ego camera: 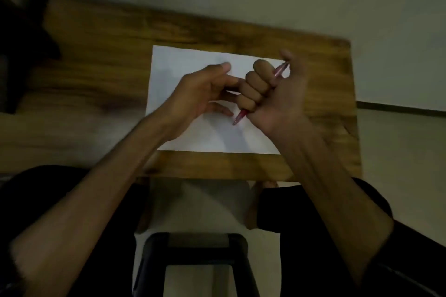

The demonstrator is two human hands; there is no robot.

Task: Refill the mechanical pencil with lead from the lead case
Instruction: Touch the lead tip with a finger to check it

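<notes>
Right hand [270,94] fisted on mechanical pencil [240,117] above the paper [183,60]; axis diagonal, tip toward person, cap end away. Left hand [198,89] fingers apart, empty, touching fist. Lead case not visible.

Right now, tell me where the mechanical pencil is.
In the head view, the mechanical pencil is gripped in the fist of the right hand, above the white paper on the wooden table, tip pointing down-left, beside the left hand.
</notes>
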